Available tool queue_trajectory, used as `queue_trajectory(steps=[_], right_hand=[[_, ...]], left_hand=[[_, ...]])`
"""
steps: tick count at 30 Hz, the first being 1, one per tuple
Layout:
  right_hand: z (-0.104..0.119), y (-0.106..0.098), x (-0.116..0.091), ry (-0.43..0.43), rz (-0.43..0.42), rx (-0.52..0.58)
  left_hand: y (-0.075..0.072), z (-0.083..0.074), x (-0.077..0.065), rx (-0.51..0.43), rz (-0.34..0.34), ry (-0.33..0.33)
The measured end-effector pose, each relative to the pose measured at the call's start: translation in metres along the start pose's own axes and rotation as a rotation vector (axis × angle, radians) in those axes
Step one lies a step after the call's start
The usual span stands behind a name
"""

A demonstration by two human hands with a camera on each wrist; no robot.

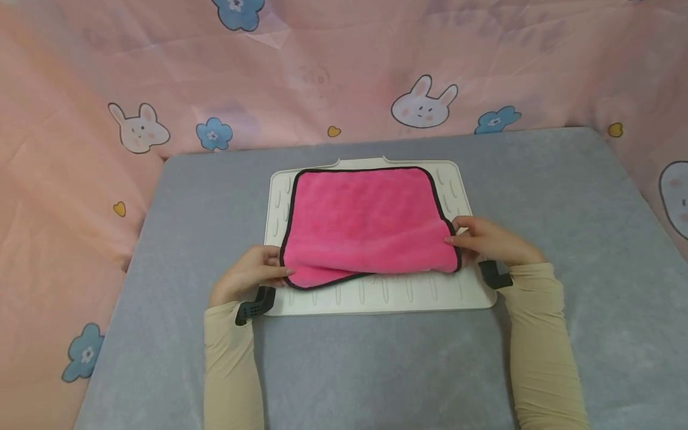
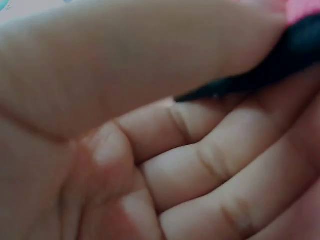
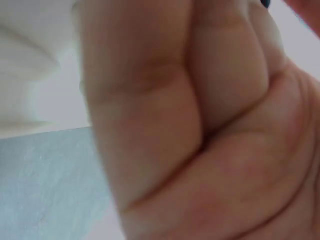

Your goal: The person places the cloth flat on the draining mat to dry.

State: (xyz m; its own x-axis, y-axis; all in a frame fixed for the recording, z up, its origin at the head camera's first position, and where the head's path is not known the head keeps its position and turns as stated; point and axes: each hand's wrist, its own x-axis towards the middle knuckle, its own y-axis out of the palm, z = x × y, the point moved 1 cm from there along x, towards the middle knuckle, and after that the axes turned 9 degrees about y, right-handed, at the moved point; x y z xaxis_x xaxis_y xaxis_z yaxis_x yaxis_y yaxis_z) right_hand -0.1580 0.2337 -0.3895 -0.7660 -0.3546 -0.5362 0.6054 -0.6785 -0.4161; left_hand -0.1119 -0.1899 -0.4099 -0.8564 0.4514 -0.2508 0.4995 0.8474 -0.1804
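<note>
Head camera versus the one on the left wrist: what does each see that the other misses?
Only the head view shows the whole scene: the pink cloth lying on a white ridged mat on a grey table, the right hand pinching the cloth's right corner, and the pink rabbit-print backdrop. Only the left wrist view shows the left hand's palm side close up: curled fingers and the thumb clamping the cloth's black edge. Both show the left hand gripping the cloth's left corner.
</note>
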Motion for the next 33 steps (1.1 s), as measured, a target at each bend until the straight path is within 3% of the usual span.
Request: queue_trajectory(steps=[5,10,15,21,24,27,33], right_hand=[[0.003,-0.004,-0.004,-0.019,-0.058,0.039],[-0.003,-0.003,-0.01,-0.014,0.016,0.066],[-0.015,0.002,-0.014,0.022,0.129,0.08],[-0.022,0.001,-0.006,0.048,0.079,0.044],[-0.018,-0.007,0.004,0.073,0.023,0.037],[-0.009,-0.016,0.02,0.079,-0.037,0.02],[0.007,-0.029,0.059,0.113,-0.172,-0.035]], left_hand=[[-0.004,-0.002,-0.004,0.01,0.005,0.031],[-0.006,-0.002,-0.004,0.043,0.009,0.033],[-0.005,-0.002,-0.002,0.071,0.063,-0.001],[-0.004,-0.002,0.002,0.097,0.083,-0.014],[-0.004,-0.002,0.006,0.107,0.035,-0.028],[-0.006,-0.002,0.014,0.14,-0.062,-0.038],[-0.01,-0.007,0.046,0.169,-0.282,-0.069]])
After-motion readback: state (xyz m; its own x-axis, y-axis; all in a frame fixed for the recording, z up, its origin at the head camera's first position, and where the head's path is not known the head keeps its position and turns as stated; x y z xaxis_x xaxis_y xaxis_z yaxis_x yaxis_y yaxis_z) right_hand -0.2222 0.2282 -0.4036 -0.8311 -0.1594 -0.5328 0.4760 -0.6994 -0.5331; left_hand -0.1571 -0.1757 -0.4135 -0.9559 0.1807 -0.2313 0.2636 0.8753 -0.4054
